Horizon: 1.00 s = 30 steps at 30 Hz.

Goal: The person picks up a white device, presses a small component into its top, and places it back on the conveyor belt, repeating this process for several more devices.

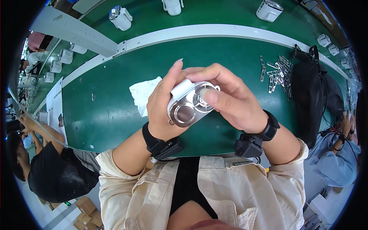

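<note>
Above the middle of the green table I hold a white housing with a shiny silver oval top [185,114]. The top carries a dark round disc in a silver ring at its left and a spoked round opening at its right. My left hand [161,107] is wrapped round the left side of the housing, its fingers partly hidden behind it. My right hand [239,105] grips the right side, with the thumb, slightly blurred, over the spoked opening and the other fingers along the far edge. A crumpled white cloth [143,94] lies behind my left hand.
Small metal strips [281,73] lie heaped at the right, beside a black mesh bag [310,96]. Behind the white rail [214,30] stand several white housings [270,10]. People work at the left [57,172] and right [339,165].
</note>
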Each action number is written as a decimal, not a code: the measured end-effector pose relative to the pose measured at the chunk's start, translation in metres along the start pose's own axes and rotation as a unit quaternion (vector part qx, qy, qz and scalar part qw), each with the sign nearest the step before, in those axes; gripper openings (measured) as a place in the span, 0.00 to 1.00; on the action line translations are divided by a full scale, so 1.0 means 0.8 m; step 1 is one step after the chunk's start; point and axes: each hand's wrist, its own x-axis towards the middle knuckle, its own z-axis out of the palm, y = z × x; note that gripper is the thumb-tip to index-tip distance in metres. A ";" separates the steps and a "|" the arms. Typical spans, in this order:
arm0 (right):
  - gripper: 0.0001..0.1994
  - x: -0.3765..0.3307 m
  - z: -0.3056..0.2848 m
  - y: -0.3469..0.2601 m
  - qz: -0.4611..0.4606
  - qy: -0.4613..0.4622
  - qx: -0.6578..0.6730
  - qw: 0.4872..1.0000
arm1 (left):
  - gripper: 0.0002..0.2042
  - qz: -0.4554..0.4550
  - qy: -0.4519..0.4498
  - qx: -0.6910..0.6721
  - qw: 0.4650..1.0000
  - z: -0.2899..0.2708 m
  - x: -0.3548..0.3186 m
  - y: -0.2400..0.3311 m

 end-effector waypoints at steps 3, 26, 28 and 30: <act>0.13 0.000 -0.007 0.006 -0.037 -0.015 -0.062 0.997 | 0.47 0.003 -0.009 0.036 0.999 -0.002 -0.001 -0.002; 0.16 -0.006 -0.011 0.010 0.111 0.043 -0.007 0.993 | 0.42 -0.143 0.016 -0.076 0.987 0.024 -0.030 -0.018; 0.16 -0.011 -0.015 0.024 0.123 0.055 -0.009 0.991 | 0.42 -0.167 0.006 -0.031 0.985 0.029 -0.041 -0.019; 0.17 -0.025 -0.015 0.045 0.134 0.069 -0.002 0.989 | 0.42 -0.189 0.006 -0.029 0.982 0.035 -0.061 -0.015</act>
